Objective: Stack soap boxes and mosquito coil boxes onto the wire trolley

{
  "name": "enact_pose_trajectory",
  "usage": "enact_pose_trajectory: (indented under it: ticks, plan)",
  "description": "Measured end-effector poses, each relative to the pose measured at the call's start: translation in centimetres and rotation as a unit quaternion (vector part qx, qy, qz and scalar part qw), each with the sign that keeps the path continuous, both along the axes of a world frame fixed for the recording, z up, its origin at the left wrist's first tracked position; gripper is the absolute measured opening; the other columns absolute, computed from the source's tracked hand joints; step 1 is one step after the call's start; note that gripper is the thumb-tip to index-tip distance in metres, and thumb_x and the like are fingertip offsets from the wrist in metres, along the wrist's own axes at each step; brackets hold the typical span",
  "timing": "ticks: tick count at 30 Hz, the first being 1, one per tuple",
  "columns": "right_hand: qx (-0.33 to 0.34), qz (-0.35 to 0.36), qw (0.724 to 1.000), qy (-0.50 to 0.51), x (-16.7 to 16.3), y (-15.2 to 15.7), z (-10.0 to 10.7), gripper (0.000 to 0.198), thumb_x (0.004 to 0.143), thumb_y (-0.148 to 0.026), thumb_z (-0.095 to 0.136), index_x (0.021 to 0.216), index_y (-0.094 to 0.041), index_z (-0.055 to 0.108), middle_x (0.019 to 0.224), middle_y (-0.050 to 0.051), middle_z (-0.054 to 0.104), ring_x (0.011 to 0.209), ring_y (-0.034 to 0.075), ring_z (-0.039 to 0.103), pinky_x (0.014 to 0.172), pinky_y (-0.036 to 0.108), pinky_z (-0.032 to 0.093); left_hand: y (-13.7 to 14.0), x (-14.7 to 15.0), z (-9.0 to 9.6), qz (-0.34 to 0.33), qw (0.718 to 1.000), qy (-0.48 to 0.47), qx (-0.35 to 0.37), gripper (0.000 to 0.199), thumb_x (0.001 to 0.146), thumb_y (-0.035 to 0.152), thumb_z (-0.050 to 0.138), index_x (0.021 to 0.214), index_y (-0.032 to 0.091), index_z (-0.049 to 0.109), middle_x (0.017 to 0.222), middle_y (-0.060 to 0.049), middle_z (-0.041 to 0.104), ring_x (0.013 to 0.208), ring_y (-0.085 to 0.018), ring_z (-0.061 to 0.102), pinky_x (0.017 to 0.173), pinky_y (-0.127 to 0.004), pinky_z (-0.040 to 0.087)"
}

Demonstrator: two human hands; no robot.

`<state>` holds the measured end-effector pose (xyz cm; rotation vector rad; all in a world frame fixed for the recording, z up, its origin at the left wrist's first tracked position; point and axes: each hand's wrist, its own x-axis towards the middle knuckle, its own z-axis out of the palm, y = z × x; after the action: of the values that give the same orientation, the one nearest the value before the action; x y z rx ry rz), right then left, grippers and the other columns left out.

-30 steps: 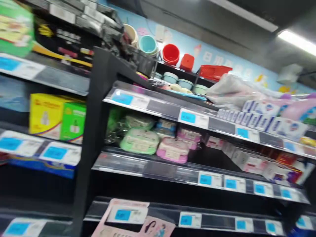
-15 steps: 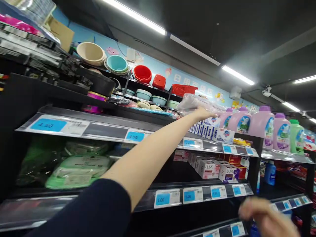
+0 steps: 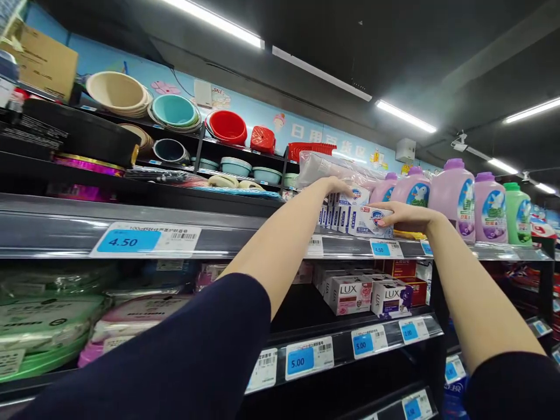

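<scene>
White-and-blue soap boxes [image 3: 363, 221] stand in a row on the upper shelf, with another soap box [image 3: 356, 195] on top at the back. My left hand [image 3: 339, 185] reaches over the row and touches the upper box; most of its fingers are hidden. At the row's right end, my right hand [image 3: 406, 214] is closed around the end of the front box, a fingertip on its printed face. A clear plastic-wrapped bundle [image 3: 319, 166] lies behind my left hand.
Purple detergent bottles [image 3: 452, 198] and a green bottle [image 3: 518, 213] stand to the right. On the shelf below are LUX soap boxes [image 3: 352, 294]. A shelf edge with price tags [image 3: 146, 240] runs across the front. Stacked basins [image 3: 175, 111] fill the racks behind.
My right hand has risen from the lower right to the front soap box. My left hand has shifted slightly left and up in view, and the view has turned and steadied.
</scene>
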<state>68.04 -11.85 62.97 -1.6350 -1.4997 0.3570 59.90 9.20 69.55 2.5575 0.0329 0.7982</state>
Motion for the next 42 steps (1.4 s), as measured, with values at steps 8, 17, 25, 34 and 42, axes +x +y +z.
enact_pose_trajectory:
  ticks: [8,17,25,34,42]
  plan:
    - [-0.091,0.03,0.993,-0.063,-2.1,2.3,1.5,0.07,0.065,-0.029,0.08,0.129,-0.019,0.054,0.126,0.008,0.06,0.114,0.024,0.057,0.103,0.038,0.043,-2.9,-5.9,2.4,0.148,0.957,0.248,-0.032,0.05,0.072,0.034,0.067,0.118,0.016,0.056,0.099,-0.011,0.068,0.104,-0.029,0.059,0.091,-0.042,0.048]
    - [-0.06,0.099,0.991,-0.073,-9.2,6.6,1.3,0.045,0.066,-0.033,0.077,0.106,-0.017,0.064,0.112,0.006,0.065,0.106,0.022,0.058,0.099,0.038,0.044,1.6,-14.0,3.0,0.172,0.959,0.224,-0.038,0.045,0.068,0.036,0.064,0.107,0.014,0.061,0.085,-0.011,0.068,0.095,-0.028,0.062,0.085,-0.04,0.051]
    - [-0.035,0.176,0.983,-0.031,-13.5,11.3,0.9,0.045,0.061,-0.03,0.078,0.102,-0.018,0.063,0.101,0.004,0.067,0.093,0.02,0.062,0.087,0.033,0.05,6.4,-24.5,2.3,0.214,0.951,0.208,-0.075,0.046,0.063,0.041,0.068,0.102,0.017,0.062,0.085,-0.011,0.068,0.092,-0.029,0.063,0.081,-0.041,0.053]
    - [-0.108,0.271,0.956,-0.024,-13.4,13.7,2.0,0.066,0.064,-0.032,0.075,0.125,-0.023,0.052,0.119,0.004,0.061,0.105,0.019,0.059,0.091,0.031,0.048,8.6,-31.9,1.6,0.263,0.937,0.208,-0.102,0.05,0.059,0.045,0.07,0.098,0.016,0.062,0.083,-0.012,0.068,0.093,-0.031,0.063,0.08,-0.042,0.053]
    - [-0.207,0.173,0.95,-0.156,-18.1,15.3,3.9,0.061,0.056,-0.037,0.079,0.111,-0.02,0.059,0.1,0.005,0.066,0.089,0.022,0.063,0.082,0.033,0.052,10.8,-34.4,-1.1,0.239,0.938,0.208,-0.138,0.041,0.052,0.037,0.072,0.087,0.016,0.065,0.086,-0.01,0.07,0.099,-0.029,0.062,0.084,-0.038,0.052]
